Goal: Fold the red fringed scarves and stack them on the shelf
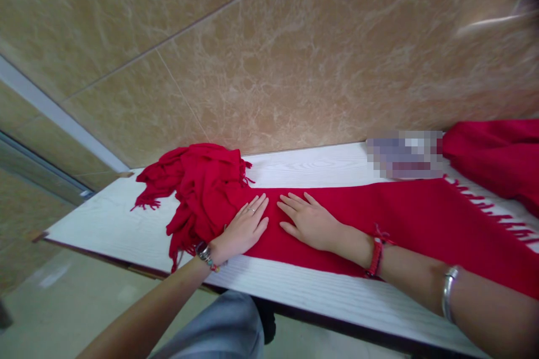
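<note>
A long red scarf (pixel 404 219) lies stretched along the white table, its fringed end towards the right. My right hand (pixel 311 221) rests flat on it with the fingers apart. Just to its left, my left hand (pixel 244 227) lies palm down on the red cloth, fingers stretched out, beside a crumpled heap of red fringed fabric (pixel 202 185). Whether the heap joins the flat scarf or is a separate piece, I cannot tell. Neither hand grips anything.
The narrow white table (pixel 113 221) stands against a tan marbled wall (pixel 273 78). Near the wall on the right lies a blurred-out flat item (pixel 404 154). More red fabric (pixel 497 154) is bunched at the far right. My knee (pixel 227 325) is below the table's front edge.
</note>
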Demonstrator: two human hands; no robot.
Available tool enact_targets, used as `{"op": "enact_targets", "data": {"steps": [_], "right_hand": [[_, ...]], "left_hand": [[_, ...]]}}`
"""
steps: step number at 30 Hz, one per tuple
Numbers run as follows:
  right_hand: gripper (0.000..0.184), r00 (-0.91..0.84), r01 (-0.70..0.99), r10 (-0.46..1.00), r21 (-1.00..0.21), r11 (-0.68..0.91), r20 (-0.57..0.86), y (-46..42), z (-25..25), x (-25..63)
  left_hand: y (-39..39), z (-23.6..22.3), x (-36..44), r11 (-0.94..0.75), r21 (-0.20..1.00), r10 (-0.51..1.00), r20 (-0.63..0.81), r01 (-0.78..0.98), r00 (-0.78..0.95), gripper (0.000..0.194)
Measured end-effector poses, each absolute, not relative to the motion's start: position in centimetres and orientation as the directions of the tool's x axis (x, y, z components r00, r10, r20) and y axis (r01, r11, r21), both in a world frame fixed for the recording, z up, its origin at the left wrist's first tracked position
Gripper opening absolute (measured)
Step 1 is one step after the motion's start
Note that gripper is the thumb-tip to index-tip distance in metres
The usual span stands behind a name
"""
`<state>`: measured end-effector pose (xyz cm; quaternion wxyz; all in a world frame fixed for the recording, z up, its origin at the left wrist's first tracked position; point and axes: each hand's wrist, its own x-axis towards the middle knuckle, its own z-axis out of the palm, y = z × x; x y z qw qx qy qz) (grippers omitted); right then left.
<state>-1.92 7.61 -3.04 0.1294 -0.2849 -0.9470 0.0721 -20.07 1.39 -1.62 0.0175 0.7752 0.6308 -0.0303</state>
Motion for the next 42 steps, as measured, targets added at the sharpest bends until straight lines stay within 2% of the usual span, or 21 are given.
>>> {"op": "enact_targets", "data": {"steps": [5, 8, 10, 15, 19, 27, 33, 38, 42], "right_hand": [[0.06, -0.782, 0.567, 0.597, -0.194, 0.801, 0.181, 7.7, -3.1, -1.8], [0.062, -0.755, 0.597, 0.625, -0.184, 0.781, 0.199, 7.9, -3.3, -1.8], [0.062, -0.73, 0.63, 0.654, -0.175, 0.757, 0.198, 8.0, -3.5, -1.8], [0.059, -0.713, 0.673, 0.688, -0.146, 0.725, 0.131, 8.4, -3.6, -1.1], [0.057, -0.692, 0.7, 0.713, -0.135, 0.701, 0.112, 8.5, -3.3, -0.9], [0.055, -0.719, 0.676, 0.687, -0.125, 0.726, 0.102, 8.9, -3.2, -1.0], [0.053, -0.674, 0.728, 0.734, -0.09, 0.68, 0.084, 9.0, -3.0, 1.7], [0.057, -0.7, 0.696, 0.7, -0.087, 0.713, 0.139, 7.3, -2.1, 1.0], [0.059, -0.743, 0.652, 0.661, -0.109, 0.75, 0.106, 6.2, -2.3, 0.6]], "left_hand": [[1.8, -1.0, -19.8, -0.171, 0.017, 0.982, -0.082, 0.985, 0.172, 0.052], [2.7, -0.7, -19.0, -0.167, 0.019, 0.986, -0.021, 0.986, 0.167, 0.052], [3.2, -1.1, -18.7, -0.177, 0.021, 0.984, 0.023, 0.984, 0.176, 0.052], [3.8, -2.3, -18.7, -0.178, 0.028, 0.984, -0.022, 0.984, 0.179, 0.049], [3.9, -2.3, -18.7, -0.182, 0.022, 0.983, 0.007, 0.983, 0.181, 0.051], [5.0, -2.6, -18.3, -0.199, 0.058, 0.979, 0.052, 0.978, 0.196, 0.049], [5.2, -3.1, -18.4, -0.213, 0.065, 0.974, 0.089, 0.975, 0.207, 0.047], [4.6, -2.5, -18.2, -0.236, 0.068, 0.967, 0.118, 0.969, 0.227, 0.049], [3.7, -2.2, -17.6, -0.27, 0.09, 0.962, 0.059, 0.959, 0.265, 0.052]]}}
